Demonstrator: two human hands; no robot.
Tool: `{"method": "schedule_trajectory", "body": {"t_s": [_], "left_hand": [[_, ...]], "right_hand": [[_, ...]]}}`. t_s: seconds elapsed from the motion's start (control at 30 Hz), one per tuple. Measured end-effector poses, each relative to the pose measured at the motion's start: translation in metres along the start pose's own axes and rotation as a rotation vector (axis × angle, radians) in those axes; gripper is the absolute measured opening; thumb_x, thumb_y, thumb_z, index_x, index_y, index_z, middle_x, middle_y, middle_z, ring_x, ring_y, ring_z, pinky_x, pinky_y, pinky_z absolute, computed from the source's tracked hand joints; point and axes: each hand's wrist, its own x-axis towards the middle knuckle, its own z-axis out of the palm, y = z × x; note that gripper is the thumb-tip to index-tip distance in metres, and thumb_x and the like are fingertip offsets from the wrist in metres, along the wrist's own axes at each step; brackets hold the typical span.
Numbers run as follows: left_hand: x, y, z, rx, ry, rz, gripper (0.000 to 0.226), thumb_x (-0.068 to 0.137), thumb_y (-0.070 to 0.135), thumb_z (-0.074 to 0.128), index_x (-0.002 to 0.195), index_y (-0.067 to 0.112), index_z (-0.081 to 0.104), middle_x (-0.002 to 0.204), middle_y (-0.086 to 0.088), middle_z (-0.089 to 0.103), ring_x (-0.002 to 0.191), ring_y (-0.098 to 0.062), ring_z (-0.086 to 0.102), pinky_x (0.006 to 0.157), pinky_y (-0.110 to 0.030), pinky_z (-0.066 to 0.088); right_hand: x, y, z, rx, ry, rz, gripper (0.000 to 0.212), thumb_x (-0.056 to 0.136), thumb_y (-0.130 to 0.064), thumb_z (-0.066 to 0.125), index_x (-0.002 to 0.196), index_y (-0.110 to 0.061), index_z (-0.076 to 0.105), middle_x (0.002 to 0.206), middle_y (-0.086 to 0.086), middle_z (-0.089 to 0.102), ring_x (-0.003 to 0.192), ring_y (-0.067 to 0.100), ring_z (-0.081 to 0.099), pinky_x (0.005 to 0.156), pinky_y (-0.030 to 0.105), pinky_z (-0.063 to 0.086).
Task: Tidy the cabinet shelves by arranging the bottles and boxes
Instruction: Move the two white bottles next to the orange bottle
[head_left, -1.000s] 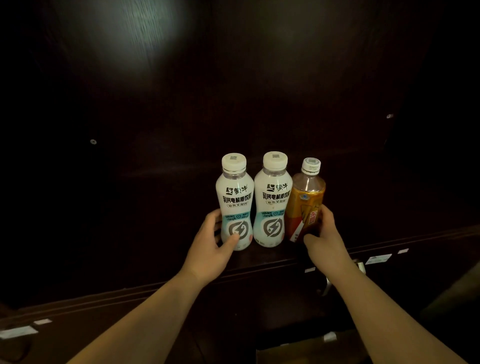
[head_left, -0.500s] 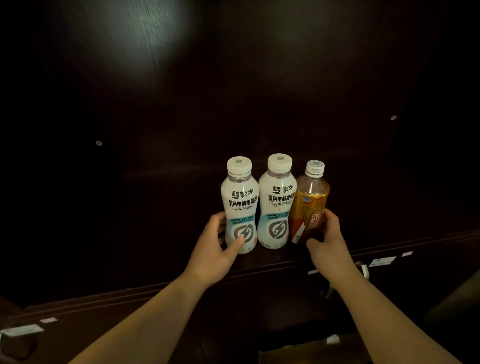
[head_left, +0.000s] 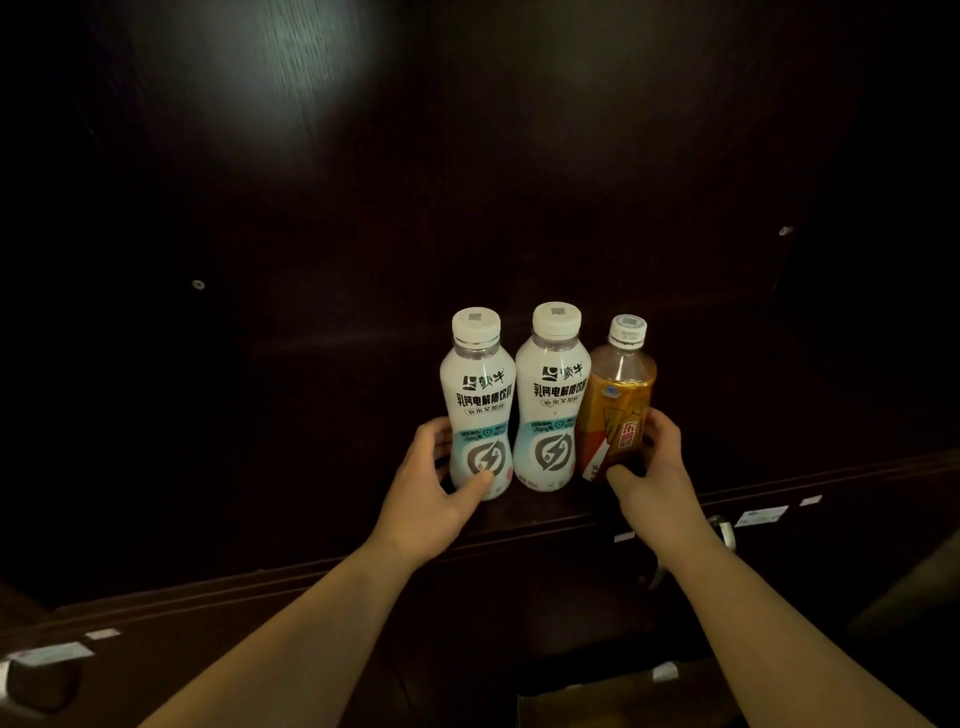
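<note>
Three bottles upright in a tight row near the dark wooden shelf front edge, barely shifted over the last second. Left hand still wrapped around the leftmost white plastic bottle; right hand still clasping the amber tea bottle, middle white bottle squeezed between. Row closed up, probably ready for release.

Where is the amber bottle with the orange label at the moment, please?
In the head view, the amber bottle stands upright at the right end of the row on the dark shelf, beside the second white bottle, with the right hand wrapped around its lower half.
</note>
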Motion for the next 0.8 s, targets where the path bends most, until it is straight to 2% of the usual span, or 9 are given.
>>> {"method": "schedule_trajectory", "body": {"t_s": [0.07,0.17,0.27,0.33,0.47,0.7,0.8], "left_hand": [[0.0,0.0,0.0,-0.004,-0.006,-0.007,0.066,0.076,0.039,0.078,0.13,0.044,0.04,0.13,0.022,0.053,0.122,0.008,0.05,0.098,-0.021,0.044],[0.0,0.0,0.001,0.013,-0.011,-0.01,0.071,0.068,0.052,0.075,0.13,0.046,0.04,0.13,0.021,0.055,0.121,0.005,0.052,0.097,-0.023,0.046],[0.001,-0.001,0.002,0.029,-0.007,-0.003,0.072,0.067,0.054,0.074,0.129,0.048,0.04,0.13,0.024,0.054,0.121,0.005,0.052,0.099,-0.025,0.047],[0.001,-0.002,0.002,0.035,0.0,-0.001,0.072,0.067,0.052,0.074,0.13,0.045,0.041,0.13,0.023,0.054,0.122,0.003,0.052,0.101,-0.03,0.048],[0.001,-0.003,0.003,0.04,0.004,-0.013,0.073,0.067,0.05,0.077,0.131,0.046,0.04,0.131,0.02,0.055,0.122,-0.002,0.054,0.101,-0.038,0.05],[0.002,-0.004,0.003,0.048,0.007,-0.025,0.073,0.068,0.047,0.078,0.131,0.042,0.042,0.129,0.017,0.057,0.12,-0.004,0.056,0.099,-0.039,0.052],[0.002,-0.005,0.003,0.053,0.011,-0.024,0.072,0.068,0.048,0.079,0.13,0.044,0.042,0.129,0.018,0.058,0.119,-0.002,0.057,0.098,-0.038,0.053]], "right_hand": [[0.001,-0.003,-0.001,0.006,-0.023,-0.026,0.083,0.08,-0.017,0.077,0.137,-0.05,0.027,0.127,-0.022,0.05,0.101,-0.018,0.05,0.079,0.016,0.039],[0.006,-0.004,-0.005,-0.007,-0.071,-0.037,0.091,0.072,-0.028,0.085,0.137,-0.052,0.026,0.121,-0.028,0.05,0.099,-0.028,0.047,0.078,0.014,0.039],[0.011,-0.003,-0.009,-0.04,-0.101,-0.041,0.099,0.066,-0.034,0.089,0.139,-0.053,0.024,0.121,-0.029,0.05,0.105,-0.019,0.048,0.081,0.016,0.039],[0.014,-0.004,-0.011,-0.065,-0.12,-0.051,0.102,0.065,-0.034,0.09,0.139,-0.053,0.024,0.12,-0.029,0.051,0.104,-0.019,0.048,0.08,0.014,0.039],[0.022,-0.004,-0.013,-0.103,-0.146,-0.068,0.103,0.064,-0.03,0.091,0.142,-0.045,0.025,0.121,-0.02,0.059,0.108,-0.009,0.053,0.083,0.017,0.041],[0.022,0.0,-0.013,-0.131,-0.151,-0.07,0.099,0.065,-0.034,0.09,0.141,-0.045,0.028,0.115,-0.023,0.06,0.099,-0.017,0.053,0.077,0.012,0.038],[0.02,0.0,-0.013,-0.128,-0.151,-0.064,0.099,0.065,-0.034,0.09,0.141,-0.045,0.027,0.116,-0.022,0.06,0.103,-0.012,0.053,0.08,0.015,0.04]]}}
